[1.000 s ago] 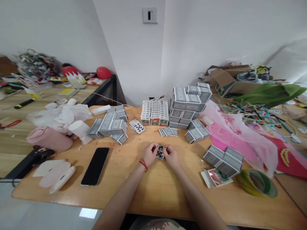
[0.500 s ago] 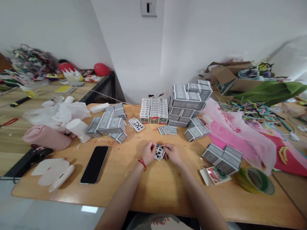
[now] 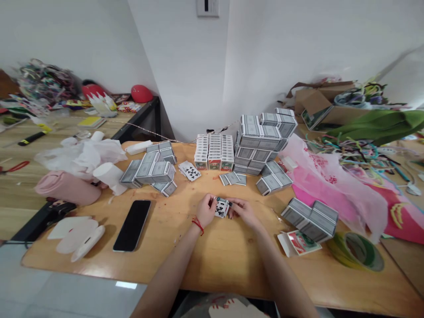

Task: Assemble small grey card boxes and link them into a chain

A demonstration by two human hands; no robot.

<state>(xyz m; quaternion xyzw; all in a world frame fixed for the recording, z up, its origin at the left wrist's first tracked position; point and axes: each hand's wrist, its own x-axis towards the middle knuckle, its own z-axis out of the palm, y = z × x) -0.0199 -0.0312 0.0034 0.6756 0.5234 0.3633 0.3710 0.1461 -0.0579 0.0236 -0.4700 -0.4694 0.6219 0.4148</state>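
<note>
My left hand (image 3: 207, 208), with a red string bracelet at its wrist, pinches the left edge of some playing cards (image 3: 221, 209). Clubs show on the front card, and a dark green strip lies along the top edge. On the right side of these cards, my right hand (image 3: 242, 209) has its fingers closed on the edge. Beyond my hands a few grey-backed cards (image 3: 233, 179) lie on the table. Some face-up cards (image 3: 189, 171) are spread to their left. Several boxes of cards (image 3: 214, 152) stand in rows behind them.
Grey blocks built of folded cards (image 3: 260, 137) are stacked at the back right, with more blocks (image 3: 150, 168) at left. A phone (image 3: 132, 225) lies on the left. An opened card box (image 3: 303, 242) and yellow-green tape (image 3: 356, 251) lie at right, near pink mesh (image 3: 326, 185).
My right hand has shifted slightly right and its fingers have moved along the cards' right edge. My left hand keeps its pinch. The whole view has shifted slightly.
</note>
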